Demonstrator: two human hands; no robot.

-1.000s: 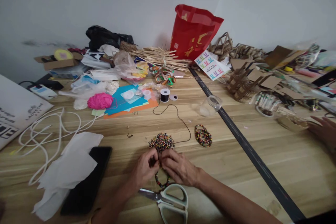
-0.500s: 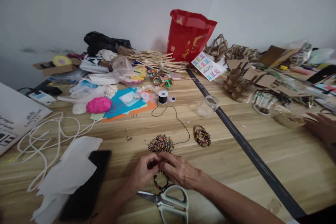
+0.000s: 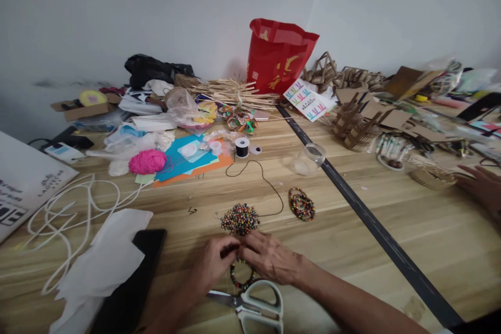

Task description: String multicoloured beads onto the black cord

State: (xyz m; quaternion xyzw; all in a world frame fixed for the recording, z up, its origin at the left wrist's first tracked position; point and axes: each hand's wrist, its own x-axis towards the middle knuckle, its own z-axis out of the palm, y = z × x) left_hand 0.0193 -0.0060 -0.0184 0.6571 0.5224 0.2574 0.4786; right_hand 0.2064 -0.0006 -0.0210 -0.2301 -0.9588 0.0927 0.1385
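A dark beaded bracelet (image 3: 243, 284) forms a ring below my fingers, its upper end pinched between both hands. My left hand (image 3: 214, 261) is closed at thumb and index finger on that end. From the other side, my right hand (image 3: 270, 257) meets it with bent, closed fingers. The fingertips hide the spot where the bracelet's ends come together. Just under the ring lie scissors (image 3: 260, 305) with pale handles, their blades pointing left. A heap of multicoloured beads (image 3: 239, 218) sits right beyond my hands. Finished-looking beaded bracelets (image 3: 301, 204) are stacked to the right.
Black cord runs from a spool (image 3: 242, 147) to the beads. A clear jar (image 3: 310, 158) stands right of it. White paper (image 3: 113, 250) overlaps a black phone-like slab (image 3: 148, 266) at left, beside white cable (image 3: 66, 240). Another person's hand (image 3: 479, 185) rests at the far right.
The view has shifted slightly, so my hands and the bracelet appear a little lower. Both hands keep their pinch on the bracelet; the surrounding things stay put.
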